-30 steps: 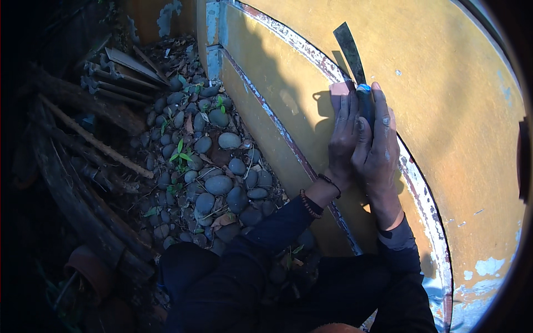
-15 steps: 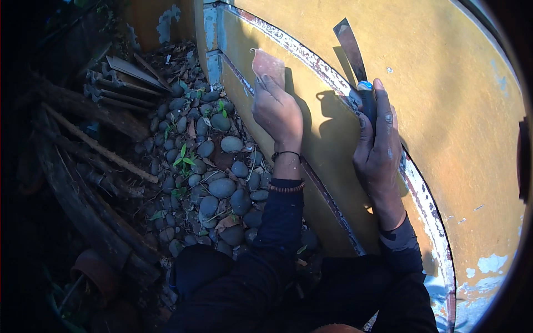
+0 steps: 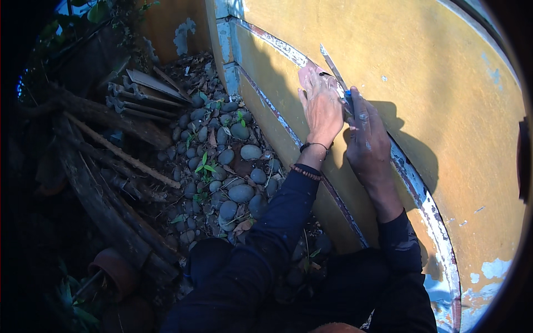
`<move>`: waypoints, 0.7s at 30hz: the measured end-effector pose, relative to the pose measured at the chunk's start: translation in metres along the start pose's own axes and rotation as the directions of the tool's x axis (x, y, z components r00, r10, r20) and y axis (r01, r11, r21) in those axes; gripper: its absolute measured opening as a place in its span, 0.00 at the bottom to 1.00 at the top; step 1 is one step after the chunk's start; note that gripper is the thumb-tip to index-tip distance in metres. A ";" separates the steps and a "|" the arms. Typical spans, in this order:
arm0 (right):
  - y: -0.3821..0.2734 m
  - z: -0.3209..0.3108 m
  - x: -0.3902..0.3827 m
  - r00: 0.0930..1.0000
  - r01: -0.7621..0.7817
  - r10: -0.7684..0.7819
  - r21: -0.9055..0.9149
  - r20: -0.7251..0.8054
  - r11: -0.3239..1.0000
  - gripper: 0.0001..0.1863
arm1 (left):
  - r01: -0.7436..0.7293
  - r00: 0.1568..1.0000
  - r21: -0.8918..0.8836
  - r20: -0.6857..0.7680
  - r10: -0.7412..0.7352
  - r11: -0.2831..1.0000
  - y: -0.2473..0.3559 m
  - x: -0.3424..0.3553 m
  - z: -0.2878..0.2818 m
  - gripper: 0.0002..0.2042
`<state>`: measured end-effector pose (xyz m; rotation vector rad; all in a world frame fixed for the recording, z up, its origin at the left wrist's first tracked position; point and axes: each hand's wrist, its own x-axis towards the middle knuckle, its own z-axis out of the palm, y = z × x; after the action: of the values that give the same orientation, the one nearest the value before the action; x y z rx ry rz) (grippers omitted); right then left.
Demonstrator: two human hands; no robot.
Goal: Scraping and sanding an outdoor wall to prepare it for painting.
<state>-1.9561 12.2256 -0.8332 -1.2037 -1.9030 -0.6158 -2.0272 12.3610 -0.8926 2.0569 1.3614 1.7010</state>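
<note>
The ground [image 3: 166, 66] at the foot of the yellow wall [image 3: 433, 111] is bare dirt strewn with dry leaves. Rounded grey stones [image 3: 233, 183] lie heaped right against the wall's base, with small green weeds [image 3: 205, 166] sprouting among them. Further out from the wall, weathered wooden planks and branches [image 3: 111, 161] lie criss-crossed, with pieces of corrugated sheet [image 3: 139, 91] just above them. Farthest from the wall, a terracotta pot [image 3: 116, 269] lies on its side.

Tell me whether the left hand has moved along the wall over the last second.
Yes. The left hand left the scraper, swung out left toward the white corner trim, then came back beside the right hand on the yellow wall.
</note>
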 end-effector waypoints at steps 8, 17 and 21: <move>0.011 0.009 0.003 0.989 0.114 -0.111 0.017 -0.097 0.993 0.31 | 0.272 0.946 0.048 -0.198 -0.257 0.961 -0.034 0.063 -0.035 0.17; 0.008 0.013 0.000 1.000 0.007 -0.004 0.111 -0.028 0.994 0.30 | 0.184 0.956 -0.199 -0.191 -0.222 0.963 -0.035 0.030 -0.030 0.16; 0.006 0.012 -0.001 0.999 -0.046 0.046 0.091 0.001 0.995 0.30 | 0.328 0.905 -0.146 -0.234 -0.355 0.933 -0.049 0.046 -0.048 0.15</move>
<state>-1.9546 12.2372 -0.8410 -1.1856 -1.8769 -0.4999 -2.0965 12.4020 -0.8735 1.4706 1.5589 1.8737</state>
